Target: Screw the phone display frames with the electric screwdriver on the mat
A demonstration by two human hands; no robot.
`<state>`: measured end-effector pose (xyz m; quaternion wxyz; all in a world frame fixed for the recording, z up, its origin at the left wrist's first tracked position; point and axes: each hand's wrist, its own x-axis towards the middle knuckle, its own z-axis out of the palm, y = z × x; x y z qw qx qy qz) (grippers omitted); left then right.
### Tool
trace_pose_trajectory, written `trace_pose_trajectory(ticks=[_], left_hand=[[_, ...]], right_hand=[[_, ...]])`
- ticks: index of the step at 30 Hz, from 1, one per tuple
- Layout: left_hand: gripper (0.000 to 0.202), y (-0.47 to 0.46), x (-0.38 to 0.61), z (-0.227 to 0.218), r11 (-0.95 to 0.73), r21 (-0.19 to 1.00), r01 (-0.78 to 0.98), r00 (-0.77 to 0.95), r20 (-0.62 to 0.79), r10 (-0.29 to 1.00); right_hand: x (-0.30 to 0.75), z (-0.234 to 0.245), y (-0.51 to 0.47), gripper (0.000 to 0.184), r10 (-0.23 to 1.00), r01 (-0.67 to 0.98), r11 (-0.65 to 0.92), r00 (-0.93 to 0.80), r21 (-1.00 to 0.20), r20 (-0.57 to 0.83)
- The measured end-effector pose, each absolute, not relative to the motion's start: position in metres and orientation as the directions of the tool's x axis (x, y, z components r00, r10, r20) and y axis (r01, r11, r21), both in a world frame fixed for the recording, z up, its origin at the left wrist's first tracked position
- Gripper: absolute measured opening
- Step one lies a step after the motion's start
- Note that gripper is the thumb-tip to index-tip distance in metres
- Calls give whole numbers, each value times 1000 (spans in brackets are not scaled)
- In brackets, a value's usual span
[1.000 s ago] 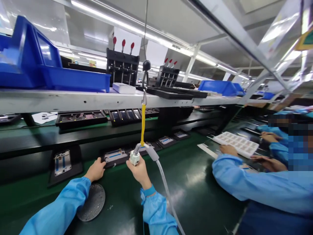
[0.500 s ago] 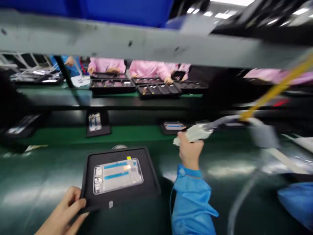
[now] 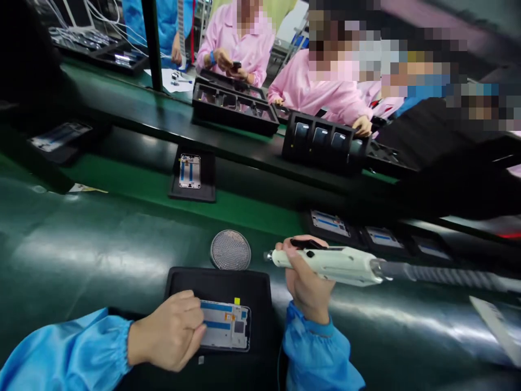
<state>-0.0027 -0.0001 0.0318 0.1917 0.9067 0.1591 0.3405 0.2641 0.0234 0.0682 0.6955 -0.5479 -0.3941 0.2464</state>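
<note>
Phone frame (image 3: 232, 326) now lies in a black tray (image 3: 220, 282) drawn before the person on the green conveyor belt (image 3: 122, 244). Left hand (image 3: 169, 331) has moved from tray edge onto the frame, fingers together on its left end. Right hand (image 3: 307, 277), fingers clamped around a white electric screwdriver (image 3: 325, 265), holds it level beside the tray.

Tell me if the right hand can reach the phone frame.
Probably yes: the right hand is beside the black tray, nothing between, though the left hand covers part of the phone frame.
</note>
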Motion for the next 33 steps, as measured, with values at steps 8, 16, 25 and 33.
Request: trace_pose_trajectory(ticks=[8,16,25,33], left_hand=[[30,38,6,7,-880,169,444,807,351,475],[27,25,3,4,-908,216,360,784,458,420],[18,1,2,9,-932,273,240,882,341,326],[12,0,7,4,-894,306,328,808,399,433]], right_hand=[[242,81,28,23,850,-14,310,452,-951,270],[227,70,41,21,901,-19,272,356,-962,247],[216,42,52,21,939,1,175,299,-985,167],[214,40,52,20,934,40,157,318,-987,162]])
